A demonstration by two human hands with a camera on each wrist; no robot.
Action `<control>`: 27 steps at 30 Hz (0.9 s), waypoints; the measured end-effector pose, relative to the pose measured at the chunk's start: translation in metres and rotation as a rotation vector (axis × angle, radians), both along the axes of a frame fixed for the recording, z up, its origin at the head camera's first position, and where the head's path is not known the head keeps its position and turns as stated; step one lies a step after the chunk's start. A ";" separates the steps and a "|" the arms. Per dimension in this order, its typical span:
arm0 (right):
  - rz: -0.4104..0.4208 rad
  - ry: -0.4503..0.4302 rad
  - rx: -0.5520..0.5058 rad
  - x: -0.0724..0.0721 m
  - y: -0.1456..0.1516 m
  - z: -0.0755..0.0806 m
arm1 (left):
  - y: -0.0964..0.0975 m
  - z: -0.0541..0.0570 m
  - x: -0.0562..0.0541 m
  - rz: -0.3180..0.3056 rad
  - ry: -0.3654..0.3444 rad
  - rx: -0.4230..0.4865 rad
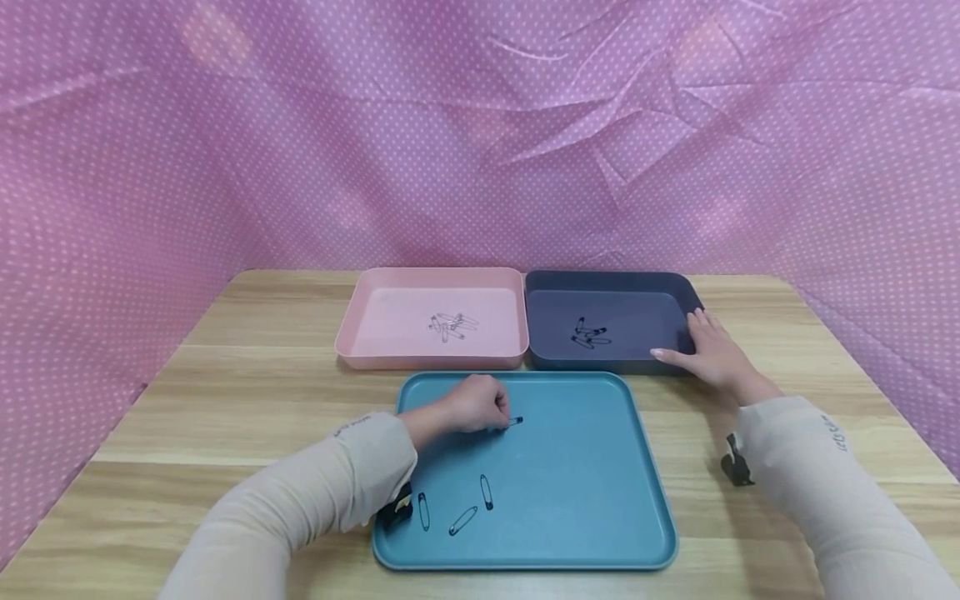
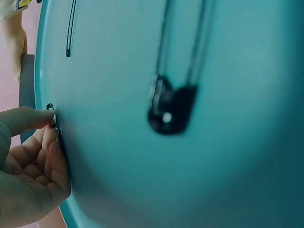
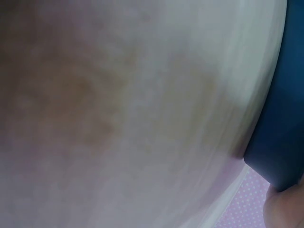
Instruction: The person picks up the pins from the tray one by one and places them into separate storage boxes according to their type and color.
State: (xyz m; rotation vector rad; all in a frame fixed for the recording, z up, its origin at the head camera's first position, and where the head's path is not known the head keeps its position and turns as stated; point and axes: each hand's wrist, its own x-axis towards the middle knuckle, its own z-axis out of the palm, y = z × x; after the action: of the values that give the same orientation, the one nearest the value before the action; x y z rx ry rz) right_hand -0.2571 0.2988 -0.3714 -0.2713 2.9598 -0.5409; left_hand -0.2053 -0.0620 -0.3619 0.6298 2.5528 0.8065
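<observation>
My left hand (image 1: 477, 403) is over the far left part of a teal tray (image 1: 585, 475). Its thumb and fingertips pinch a black safety pin (image 1: 516, 421), low at the tray's surface; the left wrist view shows the same pin (image 2: 51, 109) partly covered by the fingers. Nearer the front left of this tray lie three more safety pins (image 1: 462, 521), spread apart. At the front right corner of a dark blue tray (image 1: 637, 304), my right hand (image 1: 716, 354) rests with spread fingers on the rim. Only a bit of that hand shows in the right wrist view.
Left of the dark tray stands a pink tray (image 1: 375, 321) with a small heap of silvery safety pins (image 1: 452, 325). Several black safety pins (image 1: 590, 334) lie in the dark tray. All three trays stand on a wooden table (image 1: 247, 392), with a pink dotted cloth (image 1: 450, 167) behind.
</observation>
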 end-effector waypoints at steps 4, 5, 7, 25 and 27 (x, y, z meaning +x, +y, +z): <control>-0.003 -0.005 0.002 0.000 0.000 0.000 | -0.001 0.000 -0.002 -0.011 -0.022 0.015; -0.003 -0.007 0.003 0.000 0.000 0.000 | -0.001 0.001 -0.003 -0.010 -0.033 0.016; -0.003 -0.008 0.003 0.000 0.000 0.000 | 0.000 0.001 -0.004 -0.002 -0.053 0.017; -0.014 -0.032 -0.015 -0.001 -0.001 0.002 | 0.032 0.024 -0.032 0.062 -0.100 0.187; -0.016 -0.034 -0.014 -0.001 0.000 0.002 | 0.038 0.027 -0.037 0.082 -0.113 0.234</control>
State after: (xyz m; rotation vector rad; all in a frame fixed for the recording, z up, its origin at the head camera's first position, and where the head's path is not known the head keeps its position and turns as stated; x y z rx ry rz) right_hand -0.2583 0.2983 -0.3693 -0.2374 2.9291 -0.5626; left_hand -0.2422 -0.0244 -0.3347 0.5350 2.4148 1.1475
